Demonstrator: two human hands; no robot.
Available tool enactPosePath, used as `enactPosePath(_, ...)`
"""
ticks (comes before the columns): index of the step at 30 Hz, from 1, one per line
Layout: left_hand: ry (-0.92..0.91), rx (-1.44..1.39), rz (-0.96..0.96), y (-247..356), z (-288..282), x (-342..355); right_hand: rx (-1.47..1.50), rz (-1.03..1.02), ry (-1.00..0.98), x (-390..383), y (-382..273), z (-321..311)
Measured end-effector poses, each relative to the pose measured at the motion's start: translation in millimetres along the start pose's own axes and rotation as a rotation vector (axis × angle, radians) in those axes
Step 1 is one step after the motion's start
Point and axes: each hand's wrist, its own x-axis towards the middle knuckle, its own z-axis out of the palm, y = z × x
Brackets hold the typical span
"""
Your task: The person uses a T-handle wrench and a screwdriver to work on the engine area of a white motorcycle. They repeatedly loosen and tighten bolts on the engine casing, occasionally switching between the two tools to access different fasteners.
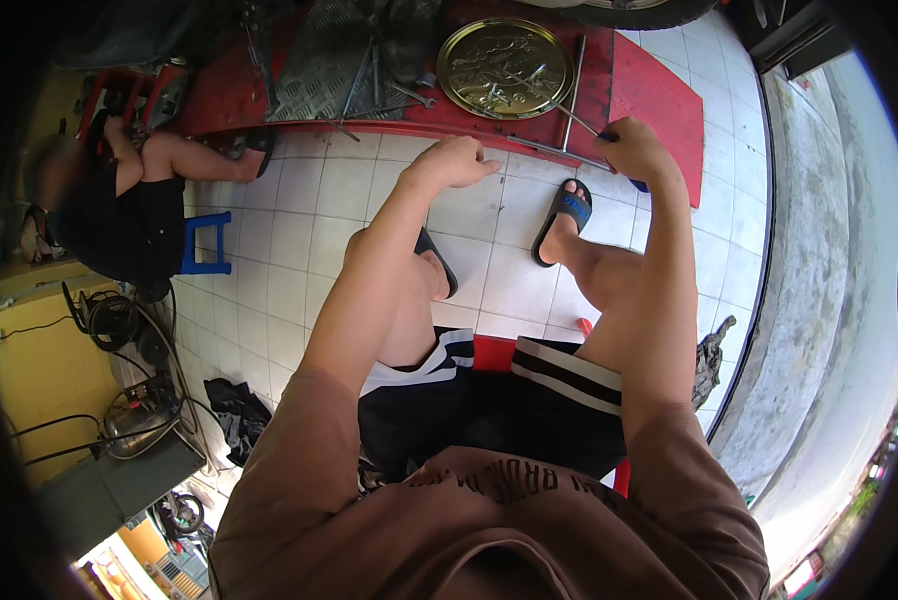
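Observation:
My right hand (637,152) is closed round the dark blue handle of a screwdriver (575,116), whose thin shaft reaches left over a round golden tray (447,66). Small metal parts (493,96) lie in the tray, too small to name. My left hand (456,162) hovers in front of the red platform's edge, left of the screwdriver. It looks bare, with its fingers loosely bent and a gap at the thumb. A straight metal bar (574,92) rests on the red platform (594,75) at the tray's right side.
Wrenches (414,95) and a patterned metal plate (314,75) lie left of the tray. A vehicle wheel (639,12) is at the far edge. Another person (119,215) sits at the left near a blue stool (207,243). Hoses and a compressor (139,420) stand lower left.

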Motion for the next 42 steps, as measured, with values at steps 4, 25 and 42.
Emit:
enactPosePath(4,0.210,-0.152,-0.018,-15,3,31,0.114,-0.021,-0.120,-1,16,-12)
enactPosePath(25,0.049,-1.981,0.716,-34,-72,-13,0.394,-0.466,0.228,20,-74,34)
enactPosePath(42,0.025,-1.864,0.837,-36,-82,-29,0.279,-0.423,0.227,35,-78,45)
